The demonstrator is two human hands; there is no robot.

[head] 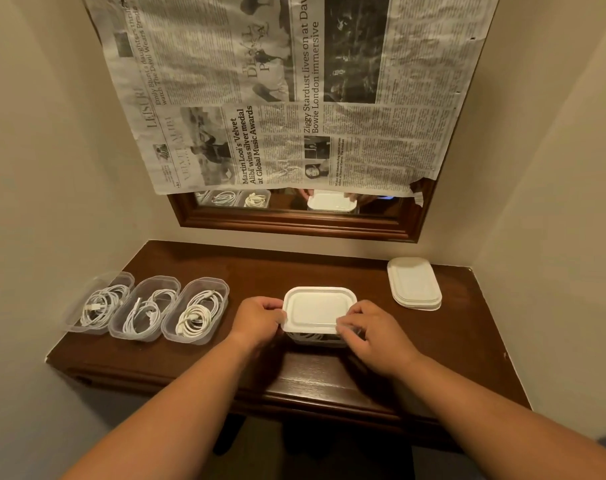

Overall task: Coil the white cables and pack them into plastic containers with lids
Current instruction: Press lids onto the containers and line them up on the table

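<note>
Clear plastic tubs [157,279], three open rectangular ones, hold coiled white cables [138,315] at left. At centre our left hand [260,320] curls on the left edge of the white rectangular plastic lid [317,308], and our right hand [367,334] pinches its near right corner. The fourth tub [312,340] beneath should be light, flexible and slippery; we'd press at the rims. Its cables are mostly hidden; spare white lids [414,284] sit stacked at right.

Three lidless containers [135,337] sit on one worktop [329,268], each with coiled white cables [98,304]; how many cables each holds is unclear. One closed container [315,340] carries one lid [317,308]. One stack of spare lids [414,284] holds at least two.
</note>
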